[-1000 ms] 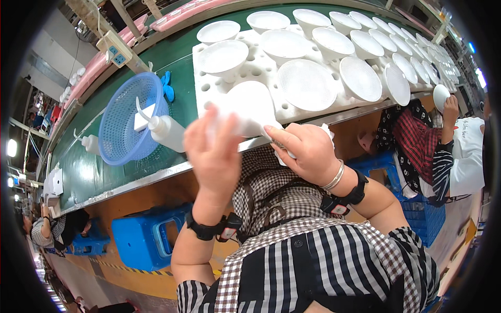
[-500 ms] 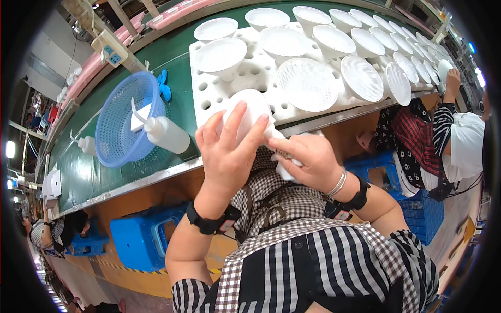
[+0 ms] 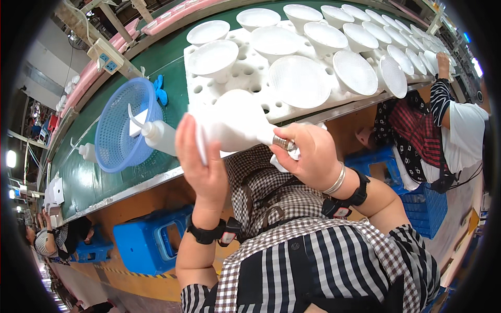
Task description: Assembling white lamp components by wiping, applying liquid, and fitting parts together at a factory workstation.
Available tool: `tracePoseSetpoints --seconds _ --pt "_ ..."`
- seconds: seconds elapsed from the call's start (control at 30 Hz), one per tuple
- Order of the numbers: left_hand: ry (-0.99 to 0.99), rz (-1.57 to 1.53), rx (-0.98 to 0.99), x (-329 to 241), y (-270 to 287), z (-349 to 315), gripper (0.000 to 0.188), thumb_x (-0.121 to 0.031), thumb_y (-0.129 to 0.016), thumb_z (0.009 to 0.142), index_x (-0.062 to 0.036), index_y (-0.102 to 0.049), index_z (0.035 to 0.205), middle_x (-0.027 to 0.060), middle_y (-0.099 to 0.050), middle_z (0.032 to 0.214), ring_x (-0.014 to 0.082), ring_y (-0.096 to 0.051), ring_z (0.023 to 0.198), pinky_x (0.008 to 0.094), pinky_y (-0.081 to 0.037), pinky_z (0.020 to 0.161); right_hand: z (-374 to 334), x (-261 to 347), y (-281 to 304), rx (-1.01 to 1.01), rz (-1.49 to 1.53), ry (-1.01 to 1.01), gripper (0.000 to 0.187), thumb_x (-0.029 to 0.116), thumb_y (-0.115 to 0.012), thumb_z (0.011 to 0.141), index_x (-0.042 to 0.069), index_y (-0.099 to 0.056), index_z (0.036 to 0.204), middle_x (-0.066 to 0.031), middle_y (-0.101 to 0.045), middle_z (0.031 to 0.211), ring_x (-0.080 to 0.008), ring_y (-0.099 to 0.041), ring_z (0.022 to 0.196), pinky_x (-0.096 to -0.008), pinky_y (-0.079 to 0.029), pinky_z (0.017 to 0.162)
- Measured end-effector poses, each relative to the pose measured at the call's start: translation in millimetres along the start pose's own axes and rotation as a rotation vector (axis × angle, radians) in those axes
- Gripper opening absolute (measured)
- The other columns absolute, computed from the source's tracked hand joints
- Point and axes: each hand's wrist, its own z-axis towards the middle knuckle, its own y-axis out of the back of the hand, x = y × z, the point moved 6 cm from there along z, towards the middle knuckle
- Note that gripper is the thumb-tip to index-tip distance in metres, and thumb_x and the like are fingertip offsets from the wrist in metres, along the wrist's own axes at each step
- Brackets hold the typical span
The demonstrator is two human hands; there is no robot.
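A white reflector light bulb [image 3: 237, 122] with a metal screw base is held above the near table edge. My right hand [image 3: 312, 156] is closed around its base, with a crumpled white cloth [image 3: 282, 164] bunched under the fingers. At the bulb's wide end, my left hand [image 3: 201, 161] has its thumb and fingers on either side of a white edge; the fingers are smeared by motion. Just beyond, similar white bulbs [image 3: 300, 81] stand face up in a white foam board [image 3: 201, 86] full of round holes.
On the green table [image 3: 78, 182], left, sit a blue mesh basket [image 3: 107, 130], a white squeeze bottle [image 3: 160, 136] and a blue object [image 3: 160, 89]. Blue stools [image 3: 138, 242] stand below the table edge. A person [image 3: 464, 135] at the far right reaches to the bulbs.
The bulb has tipped so its wide end points left and its metal base shows. My left hand has moved left and down to the wide end; my right hand stays at the base.
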Motion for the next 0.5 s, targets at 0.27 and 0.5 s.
tracePoseSetpoints --seconds 0.27,0.5 --pt "-0.347 0.438 0.286 -34 -33 6 0.035 -0.013 -0.067 0.073 -0.0193 -0.069 0.108 0.0079 -0.058 0.122 0.0306 -0.051 0.106 0.0407 -0.037 0.088 4 5 -5 0.054 -0.17 0.209 0.024 0.015 -0.071 0.074 0.01 -0.059 0.094 -0.0029 -0.051 0.071 -0.0214 -0.053 0.06 -0.0339 -0.041 0.055" --pt "-0.147 0.308 0.03 -14 -10 36 0.037 -0.009 -0.066 0.077 -0.015 -0.066 0.114 0.014 -0.058 0.12 0.0316 -0.052 0.105 0.0396 -0.038 0.089 2 -3 -9 0.086 -0.084 0.096 0.023 0.016 -0.07 0.076 0.009 -0.059 0.095 -0.0032 -0.055 0.071 -0.0222 -0.055 0.06 -0.0346 -0.043 0.055"
